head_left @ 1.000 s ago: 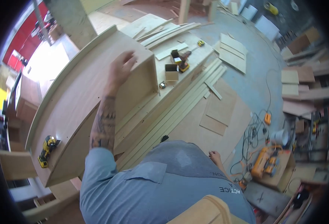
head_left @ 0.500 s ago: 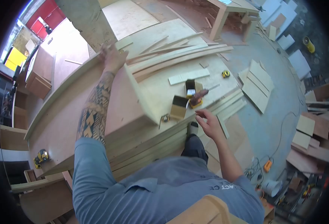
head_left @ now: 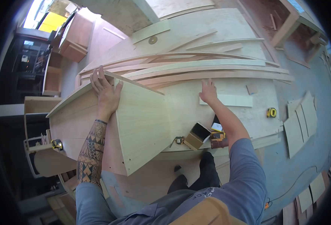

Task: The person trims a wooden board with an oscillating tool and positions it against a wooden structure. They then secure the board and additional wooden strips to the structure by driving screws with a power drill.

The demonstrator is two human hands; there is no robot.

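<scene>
My left hand (head_left: 107, 92) grips the top corner of a curved plywood box (head_left: 144, 123), fingers over the edge and thumb against the end panel. The box is tilted on the work surface, its pale end panel facing right. My right hand (head_left: 208, 92) holds nothing and reaches forward, fingers extended, over the near end of a short pale board (head_left: 234, 100). Just beyond its fingertips lie long, thin wooden strips (head_left: 210, 75). Below my right forearm are an opened cardboard box (head_left: 197, 135) and a drill (head_left: 218, 140), partly hidden by the arm.
A yellow tape measure (head_left: 271, 112) lies at the surface's right; another tape measure (head_left: 179, 140) sits near the front edge. A yellow tool (head_left: 57, 144) rests at the curved box's left end. Plywood offcuts (head_left: 302, 122) lie on the floor at right. A wooden post (head_left: 128, 17) rises beyond.
The curved box has swung round and tilted with my left hand on it. My right hand has moved forward from beside the drill toward the strips. The camera view has turned too.
</scene>
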